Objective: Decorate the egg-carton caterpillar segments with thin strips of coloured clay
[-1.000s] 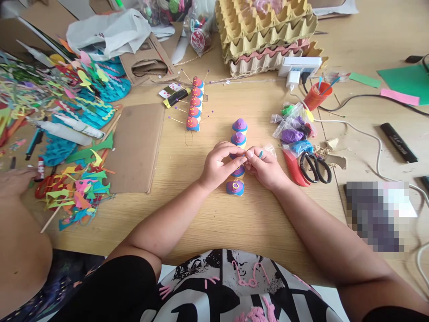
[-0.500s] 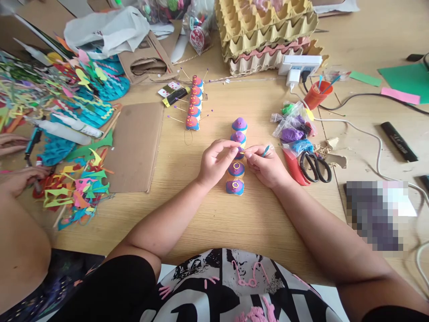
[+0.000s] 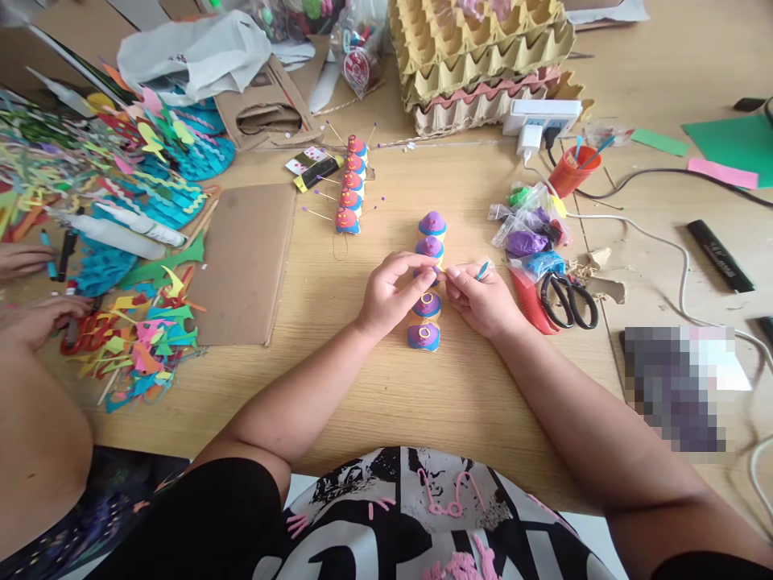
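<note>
My left hand (image 3: 395, 292) pinches one end of a small thin strip of yellow modelling clay (image 3: 441, 270) between thumb and fingertip. Facing it, my right hand (image 3: 477, 296) has thumb and forefinger closed at the strip's other end. A slim blue clay tool (image 3: 482, 270) is tucked in my right hand and sticks out past the fingers. Below the fingertips stands a row of purple and blue clay-covered bumps (image 3: 431, 248), like an egg-carton strip. The two nearest bumps carry yellow clay rings (image 3: 427, 299). My fingers partly hide the middle bump.
A finished-looking red and blue bump strip (image 3: 351, 187) with pins stands behind. At right lie black-handled scissors (image 3: 568, 300), bagged clay (image 3: 527, 242) and a red cup (image 3: 573, 171). Cardboard (image 3: 241, 266) and paper scraps (image 3: 136, 338) lie left, near another person's hands (image 3: 51, 318). Egg trays (image 3: 483, 64) are stacked behind.
My fingertips have shifted very slightly, with the yellow strip still between them. At the left, the other person's hand has moved a little near the blue pen-like tool.
</note>
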The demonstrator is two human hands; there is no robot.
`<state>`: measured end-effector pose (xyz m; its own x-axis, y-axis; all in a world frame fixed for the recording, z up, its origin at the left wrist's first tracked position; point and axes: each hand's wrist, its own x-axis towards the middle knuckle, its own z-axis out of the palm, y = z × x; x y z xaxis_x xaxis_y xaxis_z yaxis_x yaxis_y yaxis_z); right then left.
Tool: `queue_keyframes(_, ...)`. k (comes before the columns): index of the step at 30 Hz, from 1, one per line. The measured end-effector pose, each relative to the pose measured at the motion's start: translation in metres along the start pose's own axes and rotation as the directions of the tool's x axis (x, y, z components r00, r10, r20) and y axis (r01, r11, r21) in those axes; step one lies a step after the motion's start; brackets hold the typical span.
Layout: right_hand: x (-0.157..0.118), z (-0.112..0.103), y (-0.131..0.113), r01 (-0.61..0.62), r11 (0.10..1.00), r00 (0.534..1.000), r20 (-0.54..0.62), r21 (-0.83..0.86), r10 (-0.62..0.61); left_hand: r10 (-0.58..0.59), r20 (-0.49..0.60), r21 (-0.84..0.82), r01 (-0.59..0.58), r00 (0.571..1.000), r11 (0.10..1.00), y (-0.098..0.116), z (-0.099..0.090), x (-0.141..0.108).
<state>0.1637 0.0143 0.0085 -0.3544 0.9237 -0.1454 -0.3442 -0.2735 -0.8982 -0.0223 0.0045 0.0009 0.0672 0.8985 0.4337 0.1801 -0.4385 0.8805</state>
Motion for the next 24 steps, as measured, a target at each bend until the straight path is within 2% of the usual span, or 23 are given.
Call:
queue_keyframes(12,-0.001,-0.003,0.01,0.045,0.981,0.999,-0.016,-0.188,-0.049,0.062,0.05,0.052,-0.064,0.997,0.997,0.0,0.004,0.001)
queue_keyframes(17,-0.002,-0.004,0.01,0.037,0.972,0.999,-0.004,-0.23,-0.039,0.086,0.013,0.056,-0.087,0.996,0.995,-0.001,0.003,0.001)
queue_keyframes(20,-0.003,-0.002,0.006,0.013,0.978,1.0,0.028,-0.21,-0.008,0.081,-0.021,0.076,-0.079,0.997,0.994,-0.002,0.003,0.001)
queue_keyframes(24,-0.004,0.003,0.0,0.023,0.993,0.999,0.05,-0.116,-0.018,0.081,-0.009,0.094,-0.08,0.997,0.992,-0.002,0.002,0.001)
